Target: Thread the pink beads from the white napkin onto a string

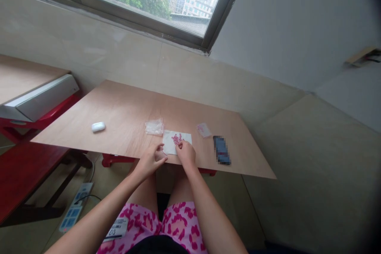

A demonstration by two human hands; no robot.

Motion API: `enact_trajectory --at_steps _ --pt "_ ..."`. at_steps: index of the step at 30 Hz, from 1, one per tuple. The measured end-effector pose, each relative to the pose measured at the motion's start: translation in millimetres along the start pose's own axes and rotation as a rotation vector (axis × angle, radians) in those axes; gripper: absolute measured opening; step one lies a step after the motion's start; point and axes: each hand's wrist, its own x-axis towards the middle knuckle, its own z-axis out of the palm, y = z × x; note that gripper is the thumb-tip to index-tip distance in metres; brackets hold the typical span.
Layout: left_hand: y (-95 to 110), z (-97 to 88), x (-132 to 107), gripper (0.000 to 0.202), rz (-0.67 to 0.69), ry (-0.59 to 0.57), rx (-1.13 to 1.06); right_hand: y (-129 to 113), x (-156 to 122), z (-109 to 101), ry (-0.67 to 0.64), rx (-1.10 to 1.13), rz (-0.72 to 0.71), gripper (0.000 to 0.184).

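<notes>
Small pink beads lie in a loose heap on a white sheet at the table's near edge. My right hand reaches over the sheet with thumb and forefinger pinched together at the heap. What sits between those fingertips is too small to make out. To the left, my left hand is curled at the sheet's corner, its thumb apart from the bent fingers. A thin reddish string shows at these fingers and seems held by them; its ends are hard to see.
On the wooden table lie clear plastic bags, a small bag with pink bits, a blurred dark phone and a white earbud case. A red bench and power strip are at lower left.
</notes>
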Motion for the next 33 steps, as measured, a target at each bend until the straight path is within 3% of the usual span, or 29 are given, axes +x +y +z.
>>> enact_trajectory --at_steps 7,11,13,16,21,26,33 --pt "5.2 -1.7 0.5 0.051 -0.008 0.008 0.02 -6.5 -7.1 -15.2 -0.01 0.359 -0.073 0.019" --pt "6.8 -0.8 0.4 0.05 -0.009 0.009 0.005 -19.2 -20.2 -27.1 -0.166 0.497 -0.251 0.019" --pt "7.0 -0.4 0.3 0.05 -0.017 0.016 -0.025 -16.9 -19.2 -32.4 -0.187 0.463 -0.272 0.018" --pt "8.2 -0.8 1.2 0.052 -0.06 0.031 -0.118 0.9 -3.4 -37.5 -0.092 0.291 -0.166 0.018" --pt "12.9 -4.2 8.4 0.054 -0.224 -0.023 -0.531 30.9 33.3 -32.1 -0.059 0.121 -0.104 0.021" --pt "21.2 -14.1 14.3 0.048 -0.449 -0.01 -0.911 32.7 49.3 -20.9 -0.088 0.079 -0.14 0.021" --pt "28.8 -31.6 15.5 0.05 -0.475 -0.024 -1.054 31.3 51.1 -24.7 -0.084 0.143 -0.149 0.009"
